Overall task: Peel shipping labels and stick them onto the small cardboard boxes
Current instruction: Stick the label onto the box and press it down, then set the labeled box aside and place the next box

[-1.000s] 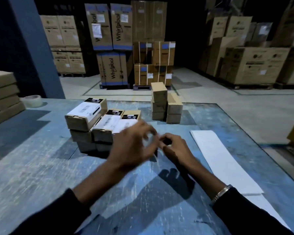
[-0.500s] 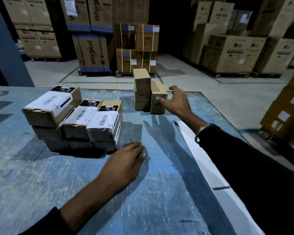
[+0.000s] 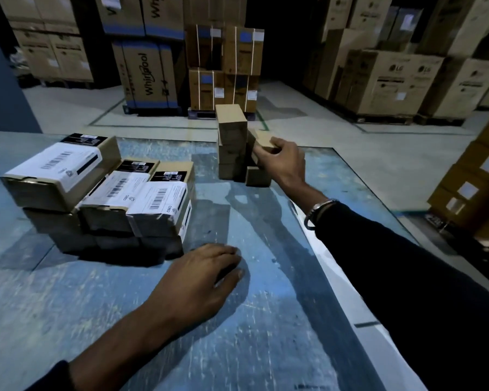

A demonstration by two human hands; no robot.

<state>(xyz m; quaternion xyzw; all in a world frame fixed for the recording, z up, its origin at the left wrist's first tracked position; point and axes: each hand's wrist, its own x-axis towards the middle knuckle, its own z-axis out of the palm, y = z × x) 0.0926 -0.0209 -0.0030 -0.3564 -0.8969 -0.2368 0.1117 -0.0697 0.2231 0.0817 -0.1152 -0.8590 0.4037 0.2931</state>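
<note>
A scuffed blue counter (image 3: 68,306) is seen in the foreground. Beyond it, a pale concrete floor (image 3: 336,142) marked with painted lines is spread out. Tall Whirlpool cartons (image 3: 147,77) are stacked on a pallet at the back, and strapped brown cartons (image 3: 223,88) are set just beside them. LG cartons (image 3: 393,83) are piled to the right, and further labelled cartons (image 3: 474,176) are stacked at the right edge.

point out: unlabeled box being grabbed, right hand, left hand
unlabeled box (image 3: 263,140): head view, tan top face, beyond the thumb.
right hand (image 3: 284,162): head view, back of the hand, gripping that box.
left hand (image 3: 201,275): head view, back of the hand, resting on the table.
</note>
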